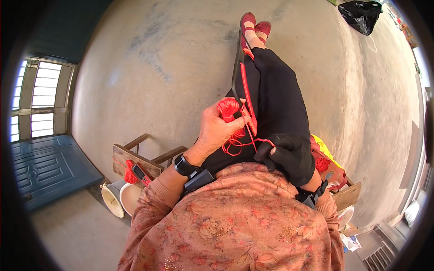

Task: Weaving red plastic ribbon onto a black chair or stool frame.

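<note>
My bare left hand [212, 128] is closed around a bundle of glossy red cord [228, 107], thumb and fingers also against the near end of a flat red strip [247, 88]. That strip runs along my black-trousered legs toward my feet, beside a thin, bowed black strip [236, 74]. How the two are joined near my shoes I cannot tell. Loose loops of red cord [234, 148] hang below the bundle and cross to the right. There my right hand [287, 156], in a black glove with a thumb tip bare, is closed on the cord.
At my left stands a wooden stool [156, 168] with a red cord bundle [129, 174] and a phone-like device [141, 172]; two pale buckets [112, 201] are beside it. On my right, a red and yellow bag [332, 174] holds more red cord. A black plastic bag [360, 17] lies farther off.
</note>
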Tool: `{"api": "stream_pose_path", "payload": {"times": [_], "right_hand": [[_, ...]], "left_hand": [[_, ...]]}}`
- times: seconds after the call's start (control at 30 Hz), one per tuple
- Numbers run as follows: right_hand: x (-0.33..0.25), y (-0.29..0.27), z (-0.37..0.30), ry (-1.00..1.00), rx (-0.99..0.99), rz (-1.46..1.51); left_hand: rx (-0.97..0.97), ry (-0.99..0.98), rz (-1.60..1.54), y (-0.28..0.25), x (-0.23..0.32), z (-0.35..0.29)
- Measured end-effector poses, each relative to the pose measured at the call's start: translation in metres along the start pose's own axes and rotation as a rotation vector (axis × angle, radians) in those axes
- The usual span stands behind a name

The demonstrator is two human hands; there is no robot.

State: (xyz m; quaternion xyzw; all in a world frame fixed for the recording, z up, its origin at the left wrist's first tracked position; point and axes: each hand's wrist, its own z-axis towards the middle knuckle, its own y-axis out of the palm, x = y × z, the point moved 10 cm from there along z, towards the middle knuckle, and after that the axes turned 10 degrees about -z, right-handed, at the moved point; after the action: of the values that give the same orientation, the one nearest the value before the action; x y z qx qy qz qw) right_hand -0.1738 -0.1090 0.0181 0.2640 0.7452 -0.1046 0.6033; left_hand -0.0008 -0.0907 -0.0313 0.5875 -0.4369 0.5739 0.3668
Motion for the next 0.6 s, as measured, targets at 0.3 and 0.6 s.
{"api": "stream_pose_path", "payload": {"times": [0.3,0.6], "right_hand": [[0.018,0.003,-0.026,-0.027,-0.017,0.513],[-0.095,-0.040,0.012,-0.236,0.318,-0.416]], "left_hand": [[0.098,0.054,-0.057,-0.007,-0.001,0.005],[0.108,-0.015,-0.529,-0.076,0.014,0.015]]}}
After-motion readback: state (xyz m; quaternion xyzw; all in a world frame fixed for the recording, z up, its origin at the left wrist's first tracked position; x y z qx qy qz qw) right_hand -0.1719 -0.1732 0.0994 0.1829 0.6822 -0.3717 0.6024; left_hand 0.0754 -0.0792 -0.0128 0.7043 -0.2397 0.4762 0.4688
